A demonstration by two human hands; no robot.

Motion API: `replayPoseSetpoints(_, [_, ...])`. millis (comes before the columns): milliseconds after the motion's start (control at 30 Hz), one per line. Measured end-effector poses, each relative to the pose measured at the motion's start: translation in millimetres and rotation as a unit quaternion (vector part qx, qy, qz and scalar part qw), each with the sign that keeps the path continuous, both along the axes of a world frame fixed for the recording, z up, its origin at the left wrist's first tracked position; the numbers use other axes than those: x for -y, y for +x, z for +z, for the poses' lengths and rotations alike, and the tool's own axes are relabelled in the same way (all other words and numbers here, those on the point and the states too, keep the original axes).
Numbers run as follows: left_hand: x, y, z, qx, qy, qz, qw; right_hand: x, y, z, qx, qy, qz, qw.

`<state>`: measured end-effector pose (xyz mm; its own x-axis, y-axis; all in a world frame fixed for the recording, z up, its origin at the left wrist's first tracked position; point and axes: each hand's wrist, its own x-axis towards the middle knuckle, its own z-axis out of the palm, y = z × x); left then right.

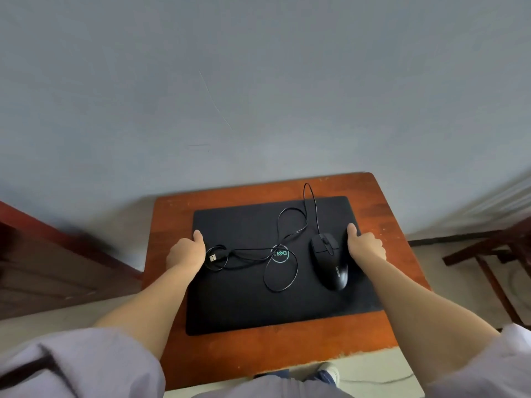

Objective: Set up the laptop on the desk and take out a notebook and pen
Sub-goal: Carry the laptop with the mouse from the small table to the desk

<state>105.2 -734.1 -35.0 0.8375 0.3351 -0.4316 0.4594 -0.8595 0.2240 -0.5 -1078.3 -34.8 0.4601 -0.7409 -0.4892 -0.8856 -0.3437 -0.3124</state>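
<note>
A closed black laptop [253, 297] lies flat on the small wooden desk [287, 349], covering most of the top. The person grips it by both side edges. The left hand [186, 249] sits at the laptop's nine o'clock edge, thumb on the lid and the other fingers curled under and out of sight; the right hand [366, 244] holds the three o'clock edge the same way, thumb laid on top and pointing toward twelve, fingers wrapped over the side. Both hands are closed on the machine rather than spread.

On the lid rests a black wired mouse [330, 261], at about three o'clock from the round logo, just beside the right thumb. Its cable [283, 225] loops loosely across the lid toward twelve and back, ending in a USB plug [212, 257] close to the left hand.

The step in hand looks like placing or squaring the laptop on the desk — whether it is fully set down cannot be told. The lid cannot be opened with the mouse and cable on it, so the next move probably calls for lifting those off to the bare wood at three o'clock first. No notebook or pen is in view — that part of the task is not yet begun.
</note>
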Motion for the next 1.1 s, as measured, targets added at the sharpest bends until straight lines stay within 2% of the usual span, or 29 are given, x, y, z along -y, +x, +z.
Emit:
replayPoseSetpoints(133, [10,-6,-3,0.030,-0.040,0.043,0.998,14,-8,-3,0.041,0.025,0.005,0.999])
replayPoseSetpoints(233, [29,-4,5,0.055,-0.053,0.020,0.997,25,-21,2,0.076,0.012,-0.018,0.997])
replayPoseSetpoints(433, [108,-1,25,0.074,-0.082,-0.106,0.988,66,-92,18,0.151,-0.013,-0.132,0.980])
replayPoseSetpoints(600, [220,-34,40,0.075,-0.103,-0.242,0.962,112,-201,25,0.160,-0.026,-0.266,0.950])
replayPoseSetpoints(800, [363,-148,44,0.045,-0.144,-0.379,0.913,159,-375,29,0.168,-0.053,-0.414,0.893])
replayPoseSetpoints(1100, [536,-402,29,-0.038,-0.153,-0.499,0.852,213,-651,42,0.104,-0.091,-0.571,0.809])
